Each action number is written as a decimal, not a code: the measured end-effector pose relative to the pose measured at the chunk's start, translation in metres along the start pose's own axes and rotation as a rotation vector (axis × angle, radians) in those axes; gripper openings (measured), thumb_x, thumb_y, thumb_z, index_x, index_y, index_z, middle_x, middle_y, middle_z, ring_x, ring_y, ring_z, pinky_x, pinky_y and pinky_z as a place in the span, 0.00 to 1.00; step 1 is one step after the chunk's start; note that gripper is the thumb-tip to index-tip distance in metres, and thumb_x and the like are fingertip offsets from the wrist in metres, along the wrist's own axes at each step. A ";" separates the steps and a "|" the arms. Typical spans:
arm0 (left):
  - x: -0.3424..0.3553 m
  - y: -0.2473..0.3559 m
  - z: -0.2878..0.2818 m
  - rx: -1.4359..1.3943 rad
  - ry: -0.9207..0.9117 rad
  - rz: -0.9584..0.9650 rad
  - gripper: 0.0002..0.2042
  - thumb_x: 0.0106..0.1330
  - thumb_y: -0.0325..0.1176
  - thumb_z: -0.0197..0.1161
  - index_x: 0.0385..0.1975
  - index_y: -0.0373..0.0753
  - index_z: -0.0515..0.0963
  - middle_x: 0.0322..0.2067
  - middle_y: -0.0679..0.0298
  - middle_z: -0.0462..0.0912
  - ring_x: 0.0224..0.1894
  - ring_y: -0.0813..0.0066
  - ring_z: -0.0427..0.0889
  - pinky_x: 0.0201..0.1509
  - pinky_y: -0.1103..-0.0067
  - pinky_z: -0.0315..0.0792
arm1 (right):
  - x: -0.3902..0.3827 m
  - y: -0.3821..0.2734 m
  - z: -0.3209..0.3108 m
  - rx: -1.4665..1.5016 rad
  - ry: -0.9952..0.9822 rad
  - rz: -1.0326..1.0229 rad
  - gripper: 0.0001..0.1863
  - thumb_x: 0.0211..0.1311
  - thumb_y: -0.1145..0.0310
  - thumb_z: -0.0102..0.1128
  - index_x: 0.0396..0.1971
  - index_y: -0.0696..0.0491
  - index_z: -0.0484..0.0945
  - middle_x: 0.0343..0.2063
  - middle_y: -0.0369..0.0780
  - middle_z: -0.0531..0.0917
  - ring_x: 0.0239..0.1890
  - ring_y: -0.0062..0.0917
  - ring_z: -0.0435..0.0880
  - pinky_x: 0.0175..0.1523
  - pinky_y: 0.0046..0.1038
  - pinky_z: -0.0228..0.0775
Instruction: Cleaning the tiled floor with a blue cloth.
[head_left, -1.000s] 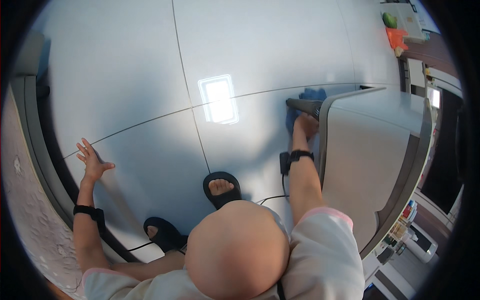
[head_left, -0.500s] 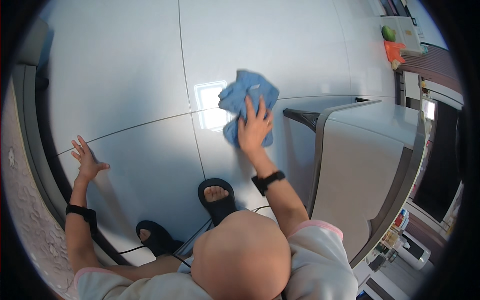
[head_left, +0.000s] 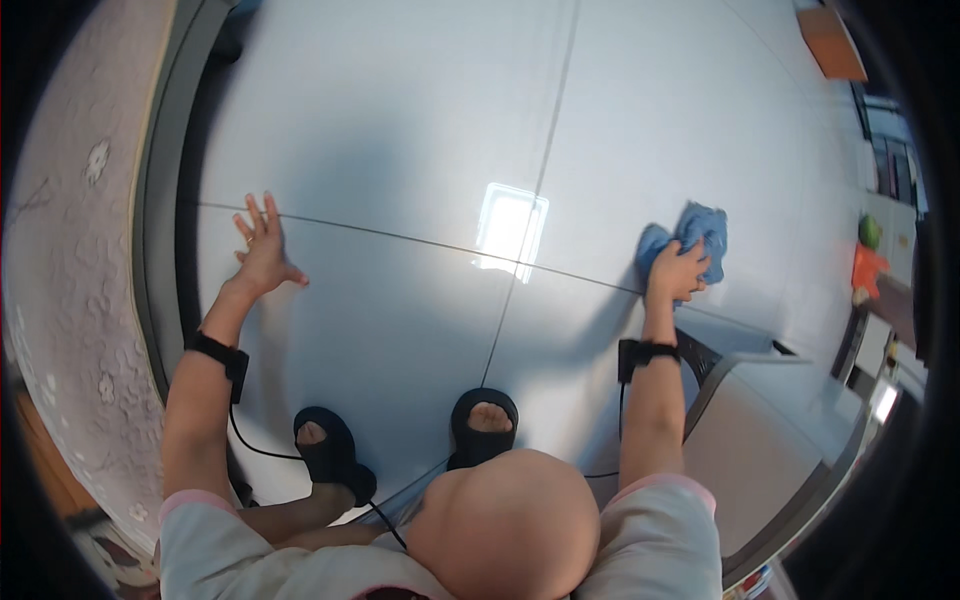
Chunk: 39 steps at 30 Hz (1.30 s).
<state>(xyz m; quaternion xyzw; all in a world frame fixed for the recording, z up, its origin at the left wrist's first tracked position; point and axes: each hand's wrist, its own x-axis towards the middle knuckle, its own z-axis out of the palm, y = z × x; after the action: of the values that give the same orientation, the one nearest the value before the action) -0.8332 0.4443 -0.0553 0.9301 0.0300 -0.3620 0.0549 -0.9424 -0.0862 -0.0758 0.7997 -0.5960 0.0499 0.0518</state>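
Two hands reach down to the shiny floor point(head_left: 400, 320). On the left, near the bed point(head_left: 85, 270), the left hand point(head_left: 263, 255) holds nothing, its fingers spread wide. Far to the right, the blue cloth point(head_left: 706, 232) lies bunched on the floor, and the right hand point(head_left: 680, 273) bends its fingers over it to hold it. It looks soft, light and hard to break, so the thick, bunched middle seems the best place to grab.
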 end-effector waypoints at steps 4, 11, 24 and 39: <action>-0.007 -0.009 -0.004 0.022 0.026 -0.013 0.70 0.24 0.36 0.80 0.63 0.44 0.25 0.63 0.48 0.19 0.64 0.39 0.24 0.52 0.36 0.45 | -0.117 -0.075 -0.014 0.127 0.035 -0.511 0.29 0.48 0.58 0.55 0.55 0.38 0.64 0.60 0.41 0.57 0.51 0.50 0.62 0.44 0.51 0.61; -0.047 -0.028 0.016 -0.106 0.379 0.083 0.40 0.45 0.42 0.69 0.58 0.33 0.58 0.61 0.42 0.49 0.64 0.46 0.46 0.64 0.69 0.52 | -0.308 -0.143 -0.061 0.407 -0.293 -1.506 0.27 0.46 0.65 0.54 0.52 0.43 0.68 0.59 0.44 0.60 0.52 0.47 0.62 0.45 0.49 0.59; -0.163 -0.132 0.105 -0.498 0.065 -0.597 0.56 0.42 0.50 0.70 0.63 0.34 0.36 0.62 0.37 0.31 0.63 0.36 0.34 0.65 0.60 0.47 | -0.264 -0.283 -0.046 0.371 -0.081 -1.617 0.32 0.43 0.66 0.59 0.54 0.32 0.64 0.58 0.38 0.61 0.55 0.43 0.62 0.47 0.51 0.61; -0.190 -0.118 0.144 -0.830 0.262 -0.565 0.42 0.55 0.45 0.62 0.63 0.36 0.44 0.63 0.45 0.43 0.65 0.45 0.42 0.62 0.69 0.55 | -0.477 -0.286 -0.113 -0.131 -0.371 -2.281 0.28 0.54 0.61 0.45 0.58 0.39 0.61 0.61 0.37 0.56 0.60 0.45 0.55 0.54 0.51 0.52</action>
<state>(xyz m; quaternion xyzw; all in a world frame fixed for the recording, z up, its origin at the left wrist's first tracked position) -1.0805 0.5406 -0.0412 0.8232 0.4274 -0.2011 0.3150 -0.8060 0.4638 -0.0379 0.8639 0.4719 -0.1751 0.0197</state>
